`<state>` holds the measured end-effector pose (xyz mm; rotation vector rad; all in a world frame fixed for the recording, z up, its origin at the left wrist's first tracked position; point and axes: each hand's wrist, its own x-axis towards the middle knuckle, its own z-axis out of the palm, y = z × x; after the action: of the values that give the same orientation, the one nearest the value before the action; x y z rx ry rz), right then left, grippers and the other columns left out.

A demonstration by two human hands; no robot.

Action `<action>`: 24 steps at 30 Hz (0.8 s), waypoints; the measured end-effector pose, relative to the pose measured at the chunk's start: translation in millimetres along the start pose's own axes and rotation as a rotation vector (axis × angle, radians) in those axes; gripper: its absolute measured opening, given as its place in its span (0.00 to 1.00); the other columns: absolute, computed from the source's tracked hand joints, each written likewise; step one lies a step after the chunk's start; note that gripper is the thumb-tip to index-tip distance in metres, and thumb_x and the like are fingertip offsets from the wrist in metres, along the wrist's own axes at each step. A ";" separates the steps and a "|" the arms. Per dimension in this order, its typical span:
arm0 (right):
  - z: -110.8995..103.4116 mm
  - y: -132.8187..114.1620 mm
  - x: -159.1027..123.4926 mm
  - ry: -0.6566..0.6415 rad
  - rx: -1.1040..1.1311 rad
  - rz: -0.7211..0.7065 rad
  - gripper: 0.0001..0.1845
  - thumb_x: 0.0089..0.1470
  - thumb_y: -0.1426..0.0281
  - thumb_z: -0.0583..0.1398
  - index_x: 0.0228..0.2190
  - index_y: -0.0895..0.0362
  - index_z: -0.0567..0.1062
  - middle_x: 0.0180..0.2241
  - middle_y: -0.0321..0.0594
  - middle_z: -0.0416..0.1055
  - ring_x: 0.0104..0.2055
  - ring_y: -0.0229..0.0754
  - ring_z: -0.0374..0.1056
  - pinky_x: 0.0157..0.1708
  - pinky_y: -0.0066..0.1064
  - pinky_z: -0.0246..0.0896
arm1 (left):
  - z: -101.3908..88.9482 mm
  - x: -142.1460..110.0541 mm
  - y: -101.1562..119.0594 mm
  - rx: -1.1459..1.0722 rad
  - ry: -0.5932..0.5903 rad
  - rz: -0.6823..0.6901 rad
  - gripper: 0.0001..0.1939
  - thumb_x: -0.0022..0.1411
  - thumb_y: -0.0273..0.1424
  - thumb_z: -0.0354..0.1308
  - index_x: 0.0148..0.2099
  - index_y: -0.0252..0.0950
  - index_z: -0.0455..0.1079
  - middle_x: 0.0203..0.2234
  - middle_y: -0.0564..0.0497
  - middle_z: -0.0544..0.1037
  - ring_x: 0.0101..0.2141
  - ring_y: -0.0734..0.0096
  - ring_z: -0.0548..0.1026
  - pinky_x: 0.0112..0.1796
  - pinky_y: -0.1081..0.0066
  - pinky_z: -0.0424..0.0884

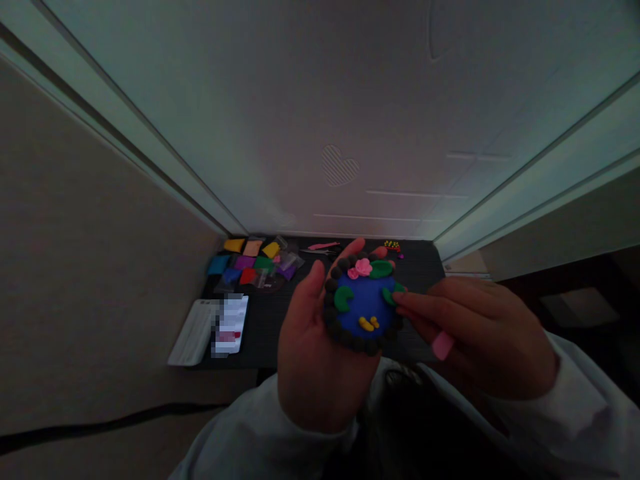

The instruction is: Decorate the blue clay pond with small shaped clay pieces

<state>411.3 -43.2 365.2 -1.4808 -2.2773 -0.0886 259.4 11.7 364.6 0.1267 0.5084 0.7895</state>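
The left hand (320, 367) lies palm up, wrist towards 6 o'clock, thumb pointing to 12 and fingertips to 1. Its fingers are loosely curled, cupping a roundish blue clay disc edged with dark grey balls (367, 300), which sits in the palm above the dark table (267, 333). The disc's blue face is turned up to the viewer; being nearly round, it shows no clear long axis.

The right hand (485, 327) comes in from about 4 o'clock, back uppermost, index finger aimed at 10. Its fingers are drawn closely together around a pink flat-ended piece (443, 345), and the index fingertip meets a curved green clay piece (389, 297) at the disc's 3 o'clock edge; whether it is pinched, I cannot tell.

A long green clay leaf (381, 269) at 1 o'clock has its axis running 9 to 3, and a notched green clay pad (343, 299) at 9 opens towards 3.
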 end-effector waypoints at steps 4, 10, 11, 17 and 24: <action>1.2 1.5 1.4 0.007 0.005 0.002 0.11 0.49 0.70 0.57 0.37 0.58 0.71 0.21 0.35 0.65 0.23 0.35 0.59 0.22 0.28 0.51 | -1.0 1.7 0.3 -0.009 0.008 0.010 0.23 0.58 0.40 0.41 0.53 0.37 0.61 0.46 0.45 0.70 0.48 0.59 0.66 0.42 0.62 0.65; 3.1 3.3 0.4 -0.006 0.015 0.003 0.12 0.50 0.69 0.56 0.38 0.58 0.71 0.22 0.36 0.65 0.23 0.35 0.59 0.23 0.28 0.52 | -1.3 1.7 -0.1 0.005 0.028 0.035 0.23 0.58 0.40 0.40 0.52 0.38 0.61 0.47 0.45 0.68 0.48 0.57 0.65 0.37 0.62 0.69; 3.4 3.7 0.1 -0.007 0.019 0.005 0.12 0.50 0.69 0.56 0.38 0.58 0.70 0.23 0.36 0.65 0.24 0.35 0.60 0.24 0.28 0.52 | -1.1 1.6 -0.3 0.009 0.028 0.035 0.23 0.58 0.40 0.40 0.52 0.38 0.61 0.48 0.45 0.68 0.48 0.56 0.65 0.37 0.62 0.69; 7.0 4.4 0.3 0.009 0.038 0.006 0.11 0.50 0.69 0.56 0.38 0.58 0.71 0.22 0.35 0.65 0.23 0.34 0.59 0.23 0.28 0.52 | -1.5 2.3 -0.8 0.016 0.029 0.040 0.23 0.58 0.40 0.40 0.52 0.37 0.61 0.48 0.44 0.68 0.48 0.57 0.65 0.37 0.62 0.69; -0.3 2.2 -1.0 0.077 0.136 0.120 0.16 0.50 0.70 0.57 0.43 0.57 0.68 0.23 0.35 0.65 0.23 0.32 0.59 0.22 0.24 0.54 | -6.5 3.5 3.1 0.004 -0.024 0.039 0.23 0.59 0.40 0.41 0.53 0.37 0.60 0.49 0.44 0.67 0.49 0.56 0.65 0.41 0.59 0.68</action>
<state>413.7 -43.2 364.7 -1.5115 -2.0856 0.0430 256.4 15.8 358.4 0.1500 0.4861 0.8239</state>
